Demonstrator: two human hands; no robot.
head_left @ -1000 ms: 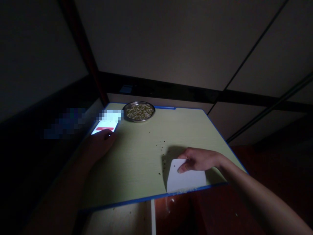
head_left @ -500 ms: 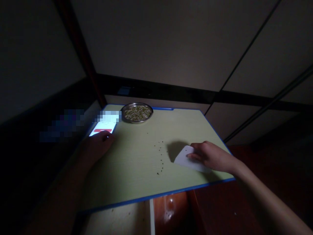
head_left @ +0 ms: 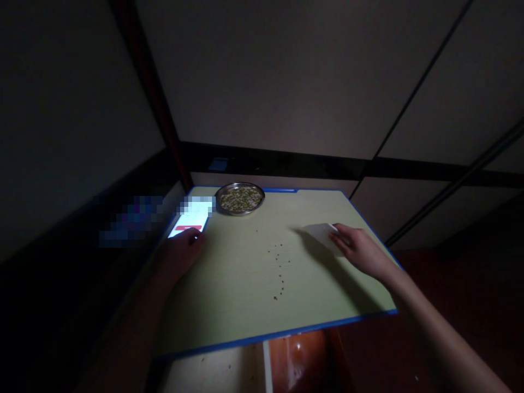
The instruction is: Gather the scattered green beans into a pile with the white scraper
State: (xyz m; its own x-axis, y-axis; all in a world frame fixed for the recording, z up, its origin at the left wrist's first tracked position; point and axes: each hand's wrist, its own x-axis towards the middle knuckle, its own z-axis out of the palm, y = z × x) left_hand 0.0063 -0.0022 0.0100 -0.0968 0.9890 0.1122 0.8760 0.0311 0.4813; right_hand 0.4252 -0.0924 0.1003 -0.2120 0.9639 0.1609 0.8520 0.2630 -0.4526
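Observation:
My right hand [head_left: 360, 250] holds a flat white plastic scraper [head_left: 322, 232] near the right side of a pale green table [head_left: 245, 305] with a blue edge. My left hand [head_left: 180, 254] rests on the near end of a lit phone [head_left: 189, 221] at the table's left side, a finger at its screen. Several small dark beans [head_left: 279, 267] lie scattered in the table's middle, between the two hands. A round metal plate [head_left: 239, 198] filled with beans stands at the far edge.
The room is dark. A wall with dark strips rises behind the table. A dark red post [head_left: 153, 98] stands at the far left corner. Below the near edge show a reddish-brown surface [head_left: 301, 360] and a pale floor strip [head_left: 213, 376].
My right hand lifted the scraper from the near right edge and carried it away from me toward the far right. The scattered beans are now uncovered. My left hand stayed on the phone.

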